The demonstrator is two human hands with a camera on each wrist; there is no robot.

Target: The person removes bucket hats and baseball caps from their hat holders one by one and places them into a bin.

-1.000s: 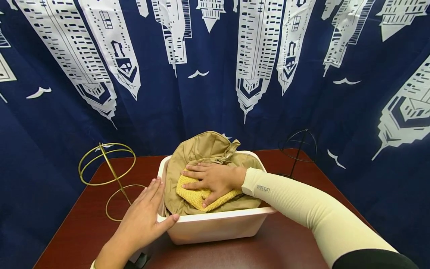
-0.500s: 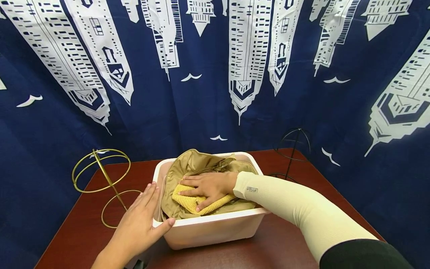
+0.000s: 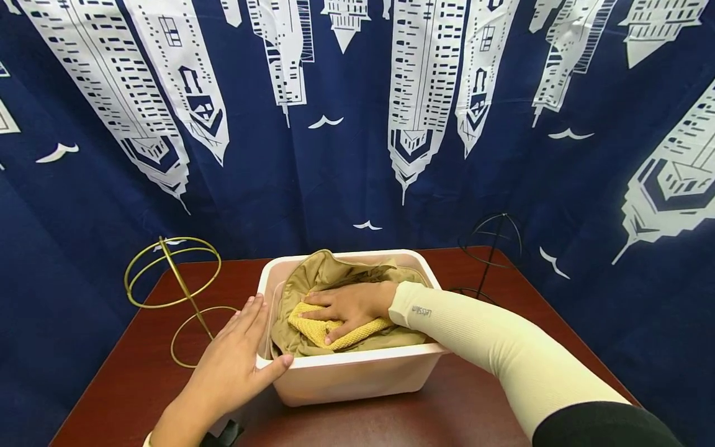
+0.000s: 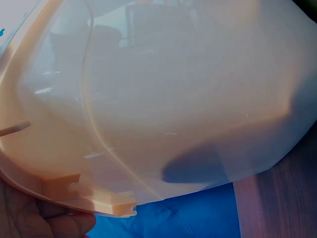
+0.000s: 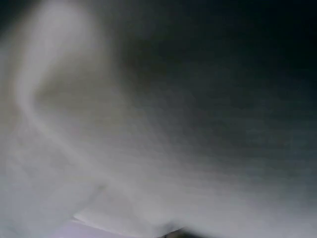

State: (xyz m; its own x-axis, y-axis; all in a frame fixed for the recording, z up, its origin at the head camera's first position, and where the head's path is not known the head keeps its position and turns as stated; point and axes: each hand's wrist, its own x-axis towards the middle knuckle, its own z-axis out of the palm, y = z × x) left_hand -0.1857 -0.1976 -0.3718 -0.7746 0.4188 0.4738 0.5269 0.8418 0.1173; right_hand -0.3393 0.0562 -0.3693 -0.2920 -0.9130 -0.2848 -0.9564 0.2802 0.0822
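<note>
A pale pink plastic bin stands on the table, filled with bunched khaki fabric that looks like a garment. Upon the fabric lies a folded yellow knitted cloth. My right hand presses palm down on this cloth, its fingers spread. At the bin's near left corner my left hand rests against the rim, with fingers extended along the left side and thumb on the front edge. The left wrist view shows the bin's outer wall and part of the hand by the rim. Blur hides the right wrist view.
A gold wire stand is left of the bin, and a black wire stand stands at the back right. Behind the dark red table hangs a blue printed curtain. A small dark object lies beside my left wrist.
The khaki fabric's raised back part has sunk lower into the bin, baring more of the back rim. My right hand stays on the yellow cloth; my left hand keeps to the corner.
</note>
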